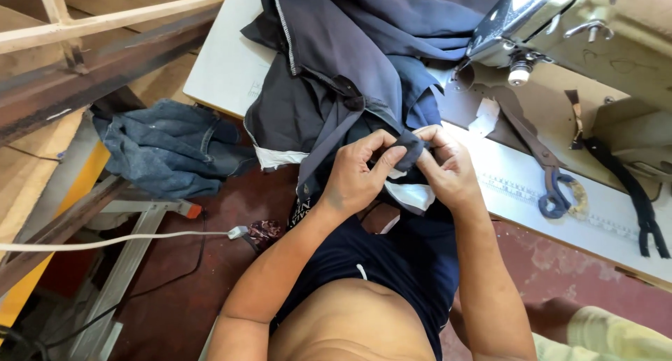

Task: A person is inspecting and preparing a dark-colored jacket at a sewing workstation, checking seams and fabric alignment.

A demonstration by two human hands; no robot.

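A sewing machine stands at the far right of the white counter. Scissors lie on the counter beside a measuring tape and a black strap. Folded jeans rest on a metal stand to the left, above a white cable.

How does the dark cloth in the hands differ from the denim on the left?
The dark cloth is smooth, plain navy-grey; the denim is faded, mottled blue. The cloth drapes off the table and is pinched by both hands, left and right; the denim lies untouched, lower down. Both are crumpled.
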